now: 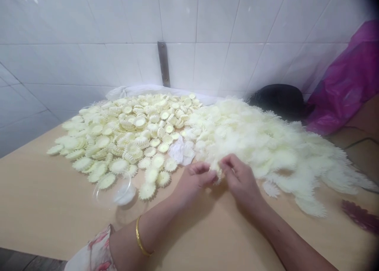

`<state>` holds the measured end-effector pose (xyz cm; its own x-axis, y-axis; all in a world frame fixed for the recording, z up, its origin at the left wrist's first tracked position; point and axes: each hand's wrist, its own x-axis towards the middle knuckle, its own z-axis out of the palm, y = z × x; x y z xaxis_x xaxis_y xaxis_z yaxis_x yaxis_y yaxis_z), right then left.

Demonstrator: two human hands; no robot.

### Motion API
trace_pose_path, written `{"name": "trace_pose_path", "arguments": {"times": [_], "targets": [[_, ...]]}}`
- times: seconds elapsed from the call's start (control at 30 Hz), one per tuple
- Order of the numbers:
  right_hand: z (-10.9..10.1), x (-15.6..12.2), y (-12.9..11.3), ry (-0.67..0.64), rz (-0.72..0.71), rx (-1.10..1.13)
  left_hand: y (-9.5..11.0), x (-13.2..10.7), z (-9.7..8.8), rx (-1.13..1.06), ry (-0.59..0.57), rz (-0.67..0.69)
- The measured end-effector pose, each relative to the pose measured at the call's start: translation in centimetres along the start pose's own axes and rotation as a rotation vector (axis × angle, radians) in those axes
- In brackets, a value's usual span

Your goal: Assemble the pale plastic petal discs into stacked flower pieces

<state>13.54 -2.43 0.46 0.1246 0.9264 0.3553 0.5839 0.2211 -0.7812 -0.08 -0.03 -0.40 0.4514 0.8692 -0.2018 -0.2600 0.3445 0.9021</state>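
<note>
Between my two hands is a small pale-yellow petal piece (218,174) with a frilled edge. My left hand (197,178) pinches it from one side, with a gold bangle on the wrist. From the other side my right hand (238,176) closes its thumb and fingers on the same piece. Ahead to the left lies a heap of cupped, scalloped pale-yellow discs (130,133). Ahead to the right spreads a pile of flat, thin petal sheets (254,137) with toothed edges. Crumpled white tissue (181,150) lies just beyond my left hand.
A clear round dish (124,194) with something white in it stands on the wooden table (53,208) at left. A dark red petal piece (359,215) lies at the right edge. Behind are a black object (278,99), magenta plastic (345,79) and a tiled wall (189,22).
</note>
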Motion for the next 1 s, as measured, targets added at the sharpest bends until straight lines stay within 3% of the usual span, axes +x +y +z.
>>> {"name": "trace_pose_path", "arguments": {"times": [0.3,0.47,0.63,0.83,1.0], "targets": [[-0.3,0.7,0.0,0.129,-0.036,0.034,3.8,2.0,0.6,0.466,-0.156,0.180],[-0.4,1.4,-0.4,0.088,-0.002,0.003,2.9,2.6,0.8,0.349,-0.096,0.226],[-0.1,2.7,-1.5,0.197,0.047,0.044,2.9,1.9,0.7,0.284,-0.029,0.310],[1.2,2.7,-2.2,0.201,0.144,0.213,2.5,0.7,-0.3,0.262,0.069,0.250],[1.7,2.0,-2.4,0.242,0.113,0.148,2.3,-0.3,-0.4,0.273,0.070,0.277]]}}
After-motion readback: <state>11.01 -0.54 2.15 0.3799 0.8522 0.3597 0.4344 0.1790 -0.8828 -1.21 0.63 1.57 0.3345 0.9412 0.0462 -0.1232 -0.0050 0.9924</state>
